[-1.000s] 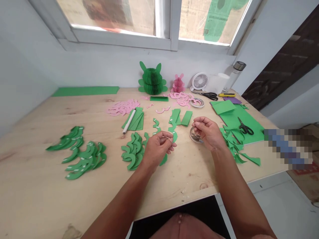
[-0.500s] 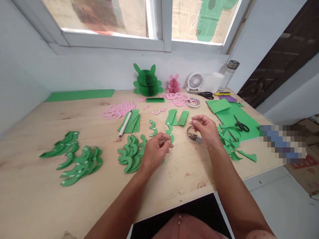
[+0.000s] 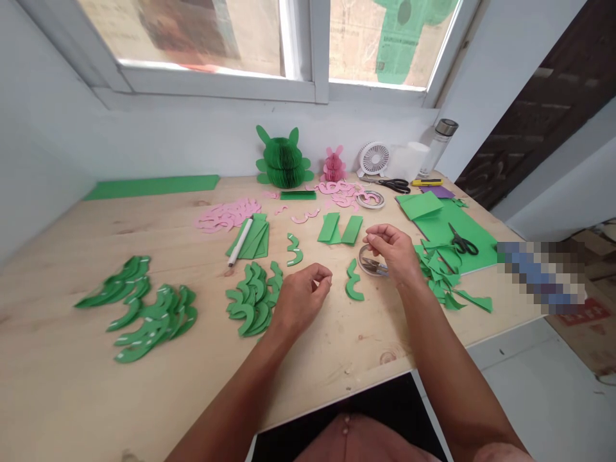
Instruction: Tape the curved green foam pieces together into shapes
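Note:
My left hand (image 3: 304, 296) hovers over the middle of the table with its thumb and fingertips pinched together; what they hold, if anything, is too small to make out. My right hand (image 3: 392, 249) is also pinched, above a roll of tape (image 3: 362, 270) with small snips (image 3: 374, 264) in its ring. Between my hands is a wavy green paper piece (image 3: 355, 282); whether it hangs or lies on the table I cannot tell. Another wavy piece with white tape bits (image 3: 294, 250) lies beyond my left hand. Beside that hand is a pile of wavy green pieces (image 3: 253, 298).
More taped green pieces (image 3: 154, 321) lie at left. Pink cutouts (image 3: 228, 215), a white marker (image 3: 240, 240) and folded green strips (image 3: 328, 228) lie farther back. Black scissors (image 3: 462, 240) and green scraps (image 3: 443, 273) are at right. A green honeycomb paper figure (image 3: 283, 163) stands by the wall.
The wavy green piece by my left fingertips has moved right, to between my hands. My left hand has shifted slightly down and its grip on that piece is gone; my right hand stays nearly in place.

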`<state>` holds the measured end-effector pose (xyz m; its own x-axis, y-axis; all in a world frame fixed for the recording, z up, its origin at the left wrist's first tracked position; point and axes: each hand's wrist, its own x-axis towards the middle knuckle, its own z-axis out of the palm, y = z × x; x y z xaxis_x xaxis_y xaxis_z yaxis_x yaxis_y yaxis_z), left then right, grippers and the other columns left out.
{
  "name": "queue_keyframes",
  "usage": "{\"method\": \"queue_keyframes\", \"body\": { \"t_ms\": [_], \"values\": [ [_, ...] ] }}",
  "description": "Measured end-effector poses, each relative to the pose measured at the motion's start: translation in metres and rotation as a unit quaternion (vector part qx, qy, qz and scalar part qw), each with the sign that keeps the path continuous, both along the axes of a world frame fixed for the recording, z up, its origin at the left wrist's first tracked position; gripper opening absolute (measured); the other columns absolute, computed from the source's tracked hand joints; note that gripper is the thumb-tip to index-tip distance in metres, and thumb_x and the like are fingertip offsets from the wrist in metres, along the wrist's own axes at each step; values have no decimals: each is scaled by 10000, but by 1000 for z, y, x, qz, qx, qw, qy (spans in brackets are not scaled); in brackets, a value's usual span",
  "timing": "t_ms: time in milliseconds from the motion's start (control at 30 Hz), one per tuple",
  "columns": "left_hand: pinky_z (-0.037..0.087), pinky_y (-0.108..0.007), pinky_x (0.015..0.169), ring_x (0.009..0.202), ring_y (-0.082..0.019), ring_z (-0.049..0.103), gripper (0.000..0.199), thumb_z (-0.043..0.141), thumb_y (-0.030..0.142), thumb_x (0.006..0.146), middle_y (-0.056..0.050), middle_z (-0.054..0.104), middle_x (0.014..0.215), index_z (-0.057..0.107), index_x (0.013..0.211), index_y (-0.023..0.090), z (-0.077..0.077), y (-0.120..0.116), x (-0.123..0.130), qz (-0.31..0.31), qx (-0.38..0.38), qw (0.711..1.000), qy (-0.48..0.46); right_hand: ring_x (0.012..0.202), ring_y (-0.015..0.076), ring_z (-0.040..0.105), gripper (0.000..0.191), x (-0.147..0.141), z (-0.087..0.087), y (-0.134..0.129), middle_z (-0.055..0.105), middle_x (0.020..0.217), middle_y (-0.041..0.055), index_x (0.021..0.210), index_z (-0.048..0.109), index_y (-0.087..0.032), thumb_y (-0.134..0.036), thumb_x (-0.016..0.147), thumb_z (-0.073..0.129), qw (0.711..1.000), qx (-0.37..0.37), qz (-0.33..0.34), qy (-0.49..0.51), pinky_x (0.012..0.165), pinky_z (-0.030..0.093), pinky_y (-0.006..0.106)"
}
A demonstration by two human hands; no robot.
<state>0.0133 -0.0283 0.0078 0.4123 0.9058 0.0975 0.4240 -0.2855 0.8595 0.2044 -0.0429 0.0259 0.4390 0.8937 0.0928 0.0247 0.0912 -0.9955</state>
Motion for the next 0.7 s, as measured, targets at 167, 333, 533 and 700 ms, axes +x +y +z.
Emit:
{"method": "queue_keyframes", "body": {
  "t_ms": [167, 333, 533, 700],
  "values": [
    [389, -246, 531, 526, -133, 546, 118, 503, 239, 769, 5, 647, 658, 615, 750, 206, 2, -6, 0, -14, 84, 993, 76, 526, 93, 510, 186, -1, 0, 0, 630, 652, 5, 779, 615, -172, -288, 644, 669, 1000, -6, 4, -5, 488, 374, 225],
    [461, -320, 735, 843, -199, 587, 136, 506, 192, 799, -63, 657, 904, 602, 895, 190, -5, -13, 7, -88, 259, 954, 123, 522, 95, 512, 186, -2, -1, 1, 628, 650, 3, 768, 609, -173, -290, 636, 666, 1000, -9, 2, -6, 493, 383, 227],
    [458, -366, 744, 923, -228, 545, 141, 517, 153, 810, -81, 614, 935, 580, 931, 188, -13, -18, 18, -153, 350, 902, 202, 515, 93, 509, 175, -4, -1, 3, 623, 637, -1, 746, 595, -166, -278, 624, 654, 1000, -10, 8, 1, 491, 383, 224],
    [439, -353, 680, 846, -222, 545, 169, 450, 109, 841, -79, 600, 866, 584, 917, 178, -17, -20, 22, -150, 382, 873, 262, 507, 90, 510, 156, -4, -2, 3, 618, 634, -6, 736, 594, -166, -264, 623, 641, 1000, -5, 15, 12, 485, 379, 220]
  ]
}}
